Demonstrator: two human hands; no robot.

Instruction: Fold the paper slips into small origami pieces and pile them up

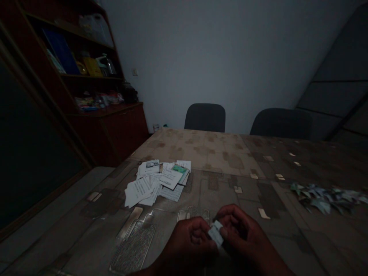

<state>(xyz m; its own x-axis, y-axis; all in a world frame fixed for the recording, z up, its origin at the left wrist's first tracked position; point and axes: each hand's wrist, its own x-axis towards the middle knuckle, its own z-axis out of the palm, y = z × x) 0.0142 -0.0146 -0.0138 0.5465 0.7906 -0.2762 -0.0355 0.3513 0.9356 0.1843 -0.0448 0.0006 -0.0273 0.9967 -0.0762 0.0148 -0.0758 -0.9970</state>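
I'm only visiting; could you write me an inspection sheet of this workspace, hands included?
Surface: patterned table, dimly lit.
Job's things: small pale piece in the hands; loose pile of printed papers ahead, toward the left; row of folded papers at right.
Clutter: assorted items on the cabinet.
Hands: left hand and right hand pinch the piece.
Cables: nothing seen.
Surroundings: two dark chairs, plain wall.

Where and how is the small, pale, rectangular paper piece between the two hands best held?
The small, pale paper piece is probably best pinched at opposite side edges, left hand from the left, right hand from the right: it tilts, its flat face showing between them.
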